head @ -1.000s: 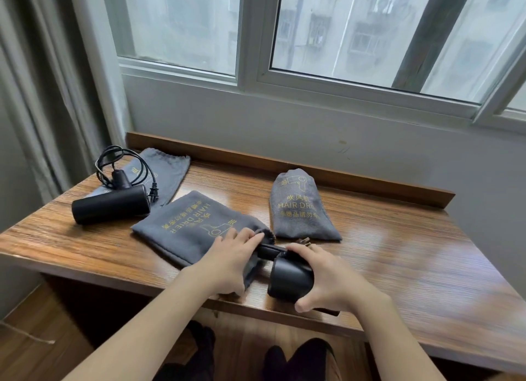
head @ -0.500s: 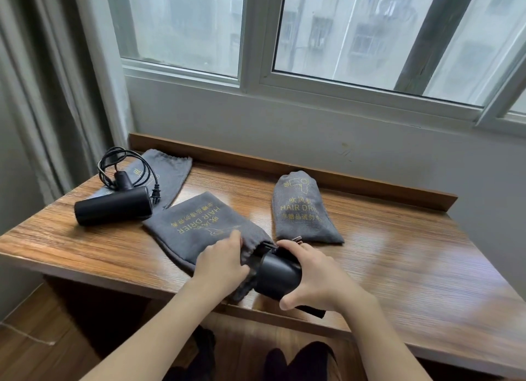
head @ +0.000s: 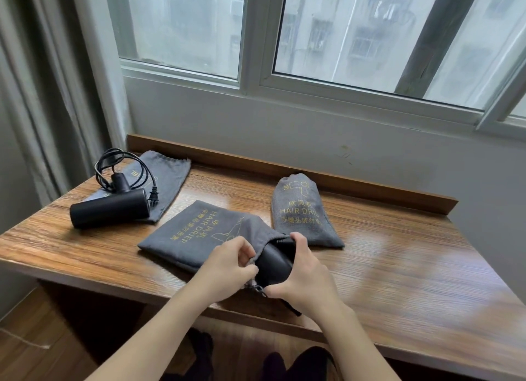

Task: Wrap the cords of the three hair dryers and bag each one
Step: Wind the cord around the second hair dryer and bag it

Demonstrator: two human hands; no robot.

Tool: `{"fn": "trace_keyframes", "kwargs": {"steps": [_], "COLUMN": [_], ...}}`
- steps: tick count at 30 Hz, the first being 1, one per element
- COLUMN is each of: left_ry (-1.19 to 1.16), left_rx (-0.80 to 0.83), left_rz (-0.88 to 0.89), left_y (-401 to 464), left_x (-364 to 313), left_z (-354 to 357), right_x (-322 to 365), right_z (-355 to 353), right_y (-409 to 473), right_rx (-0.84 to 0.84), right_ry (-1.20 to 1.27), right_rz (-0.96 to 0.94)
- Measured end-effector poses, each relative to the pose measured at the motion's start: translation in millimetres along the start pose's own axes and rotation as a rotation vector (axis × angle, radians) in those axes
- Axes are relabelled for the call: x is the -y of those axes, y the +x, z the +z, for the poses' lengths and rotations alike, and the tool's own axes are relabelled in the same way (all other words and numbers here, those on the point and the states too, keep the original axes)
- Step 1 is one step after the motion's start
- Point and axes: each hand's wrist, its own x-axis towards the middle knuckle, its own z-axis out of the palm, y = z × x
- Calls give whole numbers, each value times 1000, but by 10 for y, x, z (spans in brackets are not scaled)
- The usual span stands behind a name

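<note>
change: since a second ago your hands have carried the black dryer leftward, so its front end now sits in the mouth of the middle bag instead of lying clear of it on the table.
left hand (head: 227, 267): your fingers are curled and pinch the gathered rim of the middle bag (head: 199, 232) at its opening.
right hand (head: 301, 278): your fingers and thumb wrap round the barrel of the held dryer (head: 274, 267), fingertips over its far side, thumb low near the table edge.
held dryer: black, lying roughly level, nose just inside the bag's mouth, rear end against your right palm; a dark part of it pokes out below your right wrist, over the table's front edge.
middle bag: grey cloth with yellow print, flat on the table, closed end pointing away to the left.
filled bag (head: 301, 210): grey, bulging, lying just beyond your right hand, near the back ledge.
third bag (head: 168, 176): grey, flat, at the far left corner.
loose dryer (head: 111, 211): black, lying on its side across the third bag's near end; its cord (head: 122, 167) is looped in a loose coil behind it, plug resting beside the barrel.
table (head: 398, 267): wooden, set under a window (head: 355, 33).
</note>
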Motion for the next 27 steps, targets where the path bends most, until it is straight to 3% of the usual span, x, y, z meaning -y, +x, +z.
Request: {"fn": "trace_keyframes", "kwargs": {"steps": [6, 10, 15, 24, 27], "left_ry": [283, 380, 323, 211, 265], "left_rx": [-241, -215, -197, -115, -53], "left_rz": [124, 82, 88, 226, 198], "left_y": [70, 107, 126, 67, 26], "left_x": [-82, -61, -11, -179, -204], "left_z": [117, 151, 120, 185, 137], "right_x": [4, -70, -233, -114, -96], "right_z": [244, 251, 74, 256, 286], "right_y": [-7, 28, -11, -53, -1], "right_rx": [-2, 92, 230, 69, 3], "right_ry": [-107, -102, 125, 95, 208], "right_rz": [-70, -81, -80, -124, -78]}}
